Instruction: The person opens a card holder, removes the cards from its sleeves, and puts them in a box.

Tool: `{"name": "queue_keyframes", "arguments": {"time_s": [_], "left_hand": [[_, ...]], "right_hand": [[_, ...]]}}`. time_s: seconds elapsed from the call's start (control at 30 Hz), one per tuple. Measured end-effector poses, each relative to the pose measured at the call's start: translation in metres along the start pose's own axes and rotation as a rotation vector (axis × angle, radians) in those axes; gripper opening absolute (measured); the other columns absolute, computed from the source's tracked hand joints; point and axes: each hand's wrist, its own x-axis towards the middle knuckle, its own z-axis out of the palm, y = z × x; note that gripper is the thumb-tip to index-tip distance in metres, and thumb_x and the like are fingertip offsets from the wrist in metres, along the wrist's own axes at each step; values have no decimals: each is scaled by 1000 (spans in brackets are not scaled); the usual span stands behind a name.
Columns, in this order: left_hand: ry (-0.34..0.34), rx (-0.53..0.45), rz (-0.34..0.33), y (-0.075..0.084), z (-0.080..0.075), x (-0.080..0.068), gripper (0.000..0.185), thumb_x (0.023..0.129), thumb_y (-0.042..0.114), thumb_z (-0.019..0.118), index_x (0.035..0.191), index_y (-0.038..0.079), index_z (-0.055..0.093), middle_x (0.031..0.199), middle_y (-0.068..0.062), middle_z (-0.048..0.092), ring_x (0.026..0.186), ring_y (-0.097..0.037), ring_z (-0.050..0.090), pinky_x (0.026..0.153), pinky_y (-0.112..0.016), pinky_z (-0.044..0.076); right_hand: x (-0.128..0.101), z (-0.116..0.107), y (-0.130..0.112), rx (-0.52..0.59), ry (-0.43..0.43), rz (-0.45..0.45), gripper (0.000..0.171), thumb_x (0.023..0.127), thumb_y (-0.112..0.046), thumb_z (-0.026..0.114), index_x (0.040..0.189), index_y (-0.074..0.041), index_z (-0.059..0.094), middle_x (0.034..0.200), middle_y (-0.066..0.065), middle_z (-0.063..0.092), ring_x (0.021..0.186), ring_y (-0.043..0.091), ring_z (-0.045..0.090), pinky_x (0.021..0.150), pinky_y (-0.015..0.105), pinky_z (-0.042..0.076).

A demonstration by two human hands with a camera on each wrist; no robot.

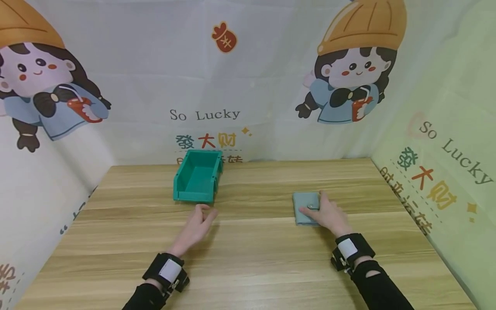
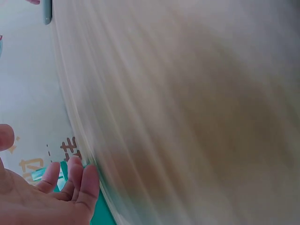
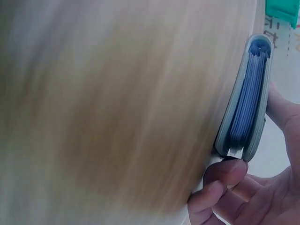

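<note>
A light blue-green card holder (image 1: 303, 200) with a snap strap lies on the table, right of the middle. My right hand (image 1: 329, 215) grips its right side, thumb across the cover and fingers curled at the edge. In the right wrist view, a stack of clear bluish sleeves shows between the covers of the card holder (image 3: 251, 98). My left hand (image 1: 196, 228) holds nothing, its fingers loosely bent just in front of a green plastic bin (image 1: 193, 197). The bin's inside is bare.
The wood-grain table (image 1: 248, 258) meets a printed cloth backdrop (image 1: 267, 94) at its back edge. More printed cloth hangs along the left and right sides. Both wrists wear black straps with small cameras.
</note>
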Motion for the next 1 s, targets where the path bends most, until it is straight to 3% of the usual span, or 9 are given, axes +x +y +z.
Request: {"name": "queue_keyframes", "arguments": {"time_s": [0.13,0.37,0.53,0.67,1.0], "left_hand": [[-17,-35,-2,5,3,-1,50,104,34,49,132,-7,45,82,-7,56,71,-16,51,67,-28,41],[-52,-91,-18,11,8,-3,52,103,33,51,136,-7,42,80,-5,53,67,-15,49,63,-27,39],[-83,-119,-20,15,14,-4,55,102,32,54,139,-6,38,90,-14,64,74,-17,56,66,-29,43],[-96,-169,-8,23,26,-4,57,100,25,58,140,-8,35,91,-18,67,74,-18,59,67,-28,44],[-154,-273,53,39,55,-4,66,96,15,65,146,-10,28,83,-11,65,64,-11,53,60,-25,43]], "right_hand": [[-5,7,-9,73,14,-8,89,86,-55,72,137,6,32,102,29,64,76,28,58,59,34,44],[-11,19,-24,101,22,-28,61,85,-50,76,102,-1,43,80,7,49,69,19,46,56,28,34],[-14,28,-32,88,1,-61,55,84,-52,76,78,-10,41,67,-2,34,59,13,36,52,25,27],[-17,35,-41,89,-23,-62,58,83,-55,76,72,-14,36,64,-4,31,56,11,32,50,25,25],[-26,53,-70,63,-21,-132,61,80,-60,75,70,-16,35,64,-5,29,57,10,28,53,26,22]]}}
